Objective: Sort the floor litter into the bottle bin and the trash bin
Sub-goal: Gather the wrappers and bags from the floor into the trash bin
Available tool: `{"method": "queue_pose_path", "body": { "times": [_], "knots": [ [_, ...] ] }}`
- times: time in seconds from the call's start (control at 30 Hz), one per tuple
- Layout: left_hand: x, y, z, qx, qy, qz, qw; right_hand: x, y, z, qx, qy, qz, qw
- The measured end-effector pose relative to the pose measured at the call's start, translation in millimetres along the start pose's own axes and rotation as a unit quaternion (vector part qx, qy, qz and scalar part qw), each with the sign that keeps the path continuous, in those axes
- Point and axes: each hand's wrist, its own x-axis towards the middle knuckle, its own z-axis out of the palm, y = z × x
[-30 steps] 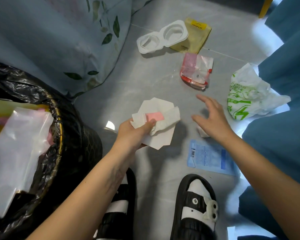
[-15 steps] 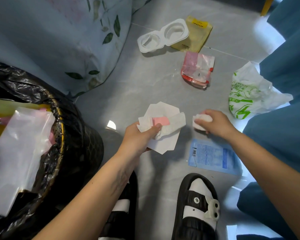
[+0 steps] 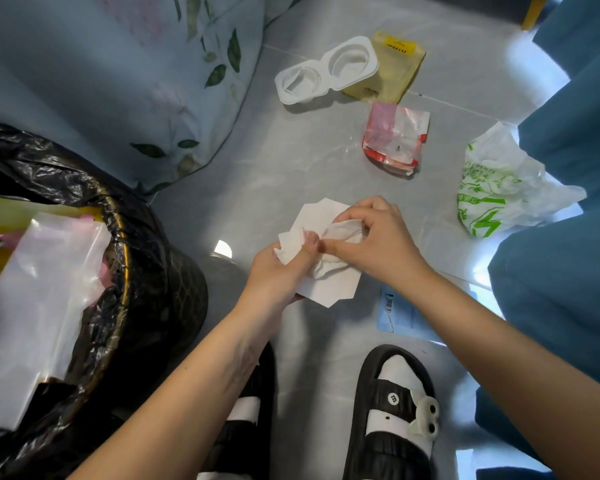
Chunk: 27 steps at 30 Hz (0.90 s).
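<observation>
My left hand (image 3: 278, 271) grips a bundle of white paper scraps (image 3: 329, 285) above the floor. My right hand (image 3: 374, 240) presses a small crumpled white tissue (image 3: 343, 228) onto that bundle, the two hands touching. The trash bin (image 3: 146, 271), lined with a black bag, stands at the left with clear plastic wrap (image 3: 39, 299) inside. On the floor lie a white two-cup plastic tray (image 3: 326, 74), a yellow packet (image 3: 392, 71), a red and clear wrapper (image 3: 392, 143), a green-printed white plastic bag (image 3: 499, 192) and a blue packet (image 3: 399, 317).
A floral bedsheet (image 3: 136, 81) hangs at the upper left. Blue curtain fabric (image 3: 568, 237) fills the right side. My feet in black and white slippers (image 3: 392, 410) stand on the grey tiles at the bottom.
My right hand picked a small white tissue off the floor and brought it left to the paper bundle in my left hand. The pink scrap in the bundle is covered now.
</observation>
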Motion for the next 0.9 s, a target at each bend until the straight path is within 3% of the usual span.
{"method": "queue_pose_path", "body": {
  "times": [0.33, 0.4, 0.47, 0.53, 0.6, 0.67, 0.73, 0.8, 0.9],
  "knots": [
    [1, -5, -3, 0.002, 0.029, -0.031, 0.999, -14, 15, -22, 0.049, -0.121, -0.021, 0.991],
    [1, -6, -4, -0.004, 0.038, -0.025, 0.999, -14, 25, -21, 0.091, -0.106, -0.009, 0.99],
    [0, -6, -5, -0.009, 0.047, -0.014, 0.999, -11, 41, -20, 0.112, -0.041, 0.016, 0.993],
    [-1, -5, -5, -0.015, 0.057, -0.005, 0.998, -8, 65, -24, 0.027, -0.001, 0.024, 0.999],
    [-1, -5, -5, -0.021, 0.068, 0.0, 0.997, -11, 89, -30, -0.1, -0.06, 0.021, 0.993],
    [-2, -5, -4, -0.025, 0.066, 0.001, 0.998, -18, 106, -33, -0.252, -0.156, 0.022, 0.955],
    [-2, -6, -4, -0.025, 0.066, -0.004, 0.997, -24, 115, -31, -0.397, -0.197, 0.014, 0.896],
    [-1, -6, -5, -0.022, 0.065, -0.007, 0.998, -27, 117, -27, -0.444, -0.17, 0.003, 0.88],
    [1, -5, -9, -0.011, 0.074, -0.009, 0.997, -26, 122, -20, -0.438, -0.145, 0.01, 0.887]
  ]
}}
